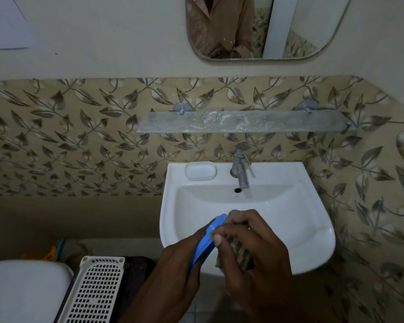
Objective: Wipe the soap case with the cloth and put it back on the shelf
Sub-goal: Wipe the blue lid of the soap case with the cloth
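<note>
Item: blue plastic soap case [208,238], gripped on edge in your left hand [173,271] over the white ceramic basin [313,206]. Your right hand [254,248] clutches the striped brown cloth [238,250] against it. Status: wiping underway; frosted glass shelf [243,122] awaits its return.

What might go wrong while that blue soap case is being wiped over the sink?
The left hand holds the blue soap case by its edge above the sink; rubbing from the cloth in the right hand could knock it out of that grip and into the basin. The glass shelf it goes back on looks smeared, so a wet case might slide there.
</note>
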